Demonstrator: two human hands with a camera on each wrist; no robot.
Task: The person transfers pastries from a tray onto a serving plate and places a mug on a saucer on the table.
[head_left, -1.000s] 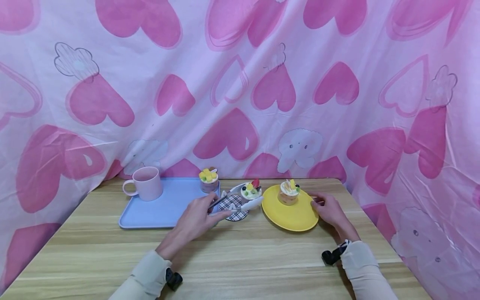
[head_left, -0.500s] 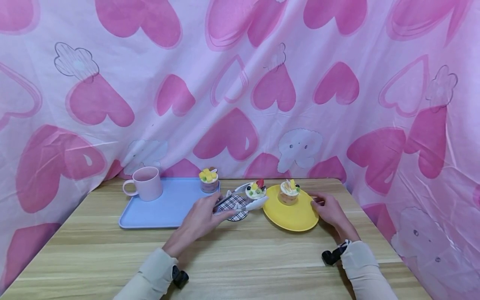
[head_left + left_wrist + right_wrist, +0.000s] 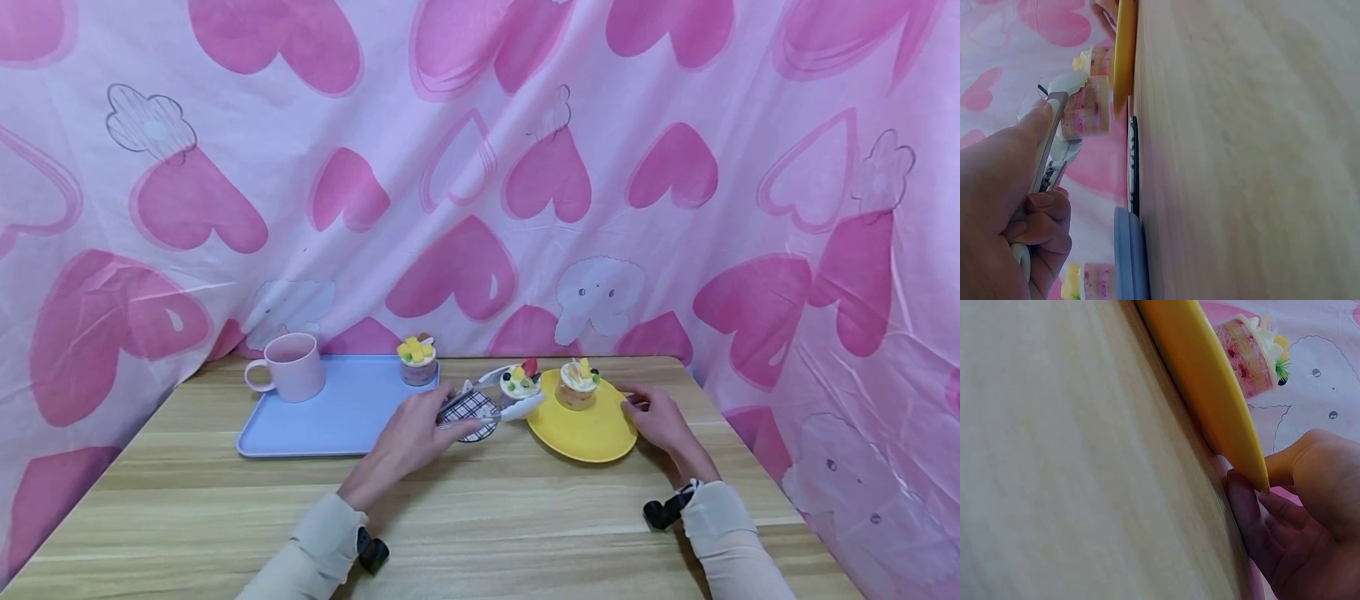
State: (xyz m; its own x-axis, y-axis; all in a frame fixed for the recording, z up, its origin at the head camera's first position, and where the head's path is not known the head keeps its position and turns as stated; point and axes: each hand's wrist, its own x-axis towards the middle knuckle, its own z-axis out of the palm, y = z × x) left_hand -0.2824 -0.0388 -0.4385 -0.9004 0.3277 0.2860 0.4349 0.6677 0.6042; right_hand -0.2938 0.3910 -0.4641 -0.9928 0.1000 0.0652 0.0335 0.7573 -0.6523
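White-tipped tongs (image 3: 521,407), left hand (image 3: 408,442) gripping, are clasping strawberry-topped cup (image 3: 519,382); right hand (image 3: 663,422) is pinching yellow plate (image 3: 588,440); level carrying advised.

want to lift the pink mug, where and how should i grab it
Probably by its handle, coming from the person's left: it juts out that way from the upright pink mug, with nothing beside it. Curl the fingers through the loop. The left hand would first need to put down the tongs.
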